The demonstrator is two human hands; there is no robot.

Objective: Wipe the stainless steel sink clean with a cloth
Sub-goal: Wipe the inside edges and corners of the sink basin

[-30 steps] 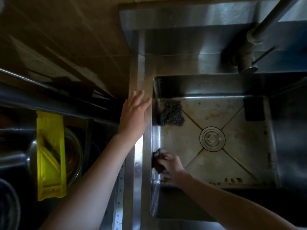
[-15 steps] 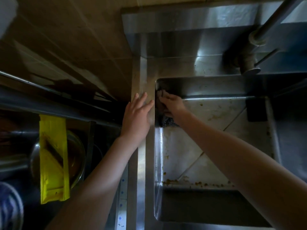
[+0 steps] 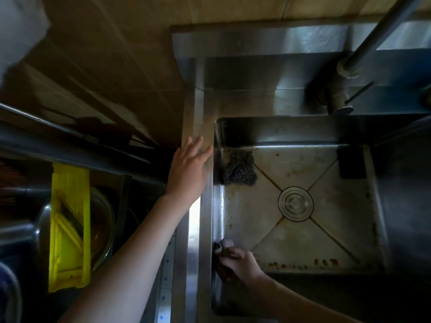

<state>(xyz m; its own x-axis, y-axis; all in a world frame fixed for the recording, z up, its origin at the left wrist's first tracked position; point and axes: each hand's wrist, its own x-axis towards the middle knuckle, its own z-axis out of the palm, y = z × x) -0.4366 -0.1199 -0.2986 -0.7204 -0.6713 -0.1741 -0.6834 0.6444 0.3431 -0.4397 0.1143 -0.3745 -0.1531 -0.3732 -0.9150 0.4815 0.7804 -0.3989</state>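
1. Sink (image 3: 303, 131): silver-grey steel; floor carries brown stains and an X-shaped crease pattern.
2. Scouring pad (image 3: 239, 169): dark grey, speckled.
3. Drain cover (image 3: 295, 203): concentric rings.
4. Plastic item (image 3: 70, 229), lower left of frame: bright yellow.

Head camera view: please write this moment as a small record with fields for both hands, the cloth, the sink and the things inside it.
left hand: fingers straight, resting flat on the left rim of the stainless steel sink
right hand: inside the basin, grips the dark crumpled cloth
cloth position: against the left inner wall, towards the near corner
dark steel-wool scourer: on the basin floor, far left corner
round metal drain cover: centre of the floor, uncovered
brown residue: along the near edge of the floor
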